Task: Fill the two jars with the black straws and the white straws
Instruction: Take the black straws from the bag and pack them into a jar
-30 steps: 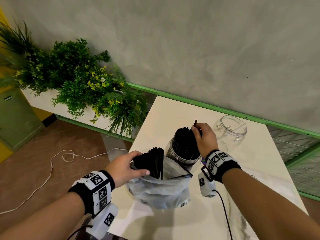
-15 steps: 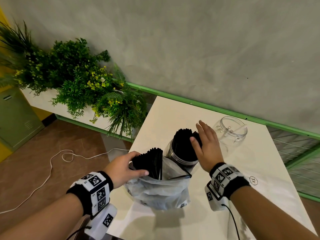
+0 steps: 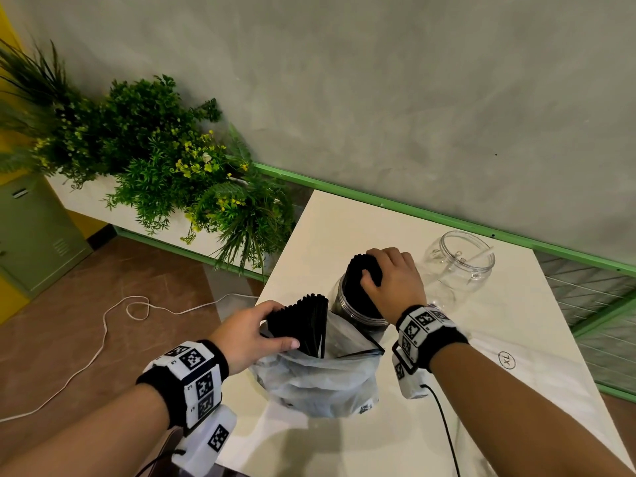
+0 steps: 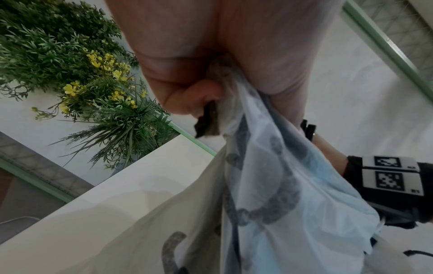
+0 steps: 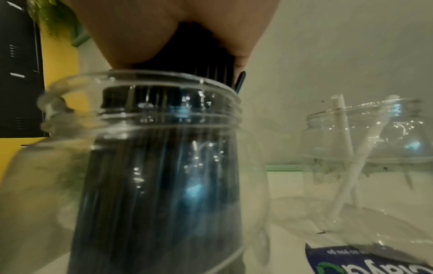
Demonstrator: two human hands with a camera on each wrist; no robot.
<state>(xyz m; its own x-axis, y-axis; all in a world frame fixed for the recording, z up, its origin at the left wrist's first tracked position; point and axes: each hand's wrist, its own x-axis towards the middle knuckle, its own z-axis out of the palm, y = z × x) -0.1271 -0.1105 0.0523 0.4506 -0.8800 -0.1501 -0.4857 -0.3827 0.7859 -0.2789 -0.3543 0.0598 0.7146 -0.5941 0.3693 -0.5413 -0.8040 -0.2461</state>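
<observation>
A clear jar (image 3: 347, 309) (image 5: 164, 140) packed with black straws (image 3: 358, 270) (image 5: 164, 194) stands mid-table. My right hand (image 3: 370, 266) (image 5: 131, 37) lies on top of that bundle, its fingers curled over the far side and its thumb on the near side. In front of the jar sits a translucent plastic bag (image 3: 320, 380) (image 4: 269, 185) holding another bundle of black straws (image 3: 306, 325). My left hand (image 3: 284, 327) (image 4: 211, 55) grips this bundle at the bag's mouth. A second clear jar (image 3: 457, 259) (image 5: 374, 148) at the back right holds a couple of white straws (image 5: 342, 129).
The white table (image 3: 344, 228) ends at its left edge just beside the bag. Left of it are leafy plants (image 3: 165, 166) in a white planter, and a white cable (image 3: 113, 325) lies on the floor. A green rail (image 3: 447, 222) runs along the grey wall behind.
My right hand let go of a single black straw, laid itself flat on the jar's bundle, and has now curled its fingers over the top. The left hand has barely moved.
</observation>
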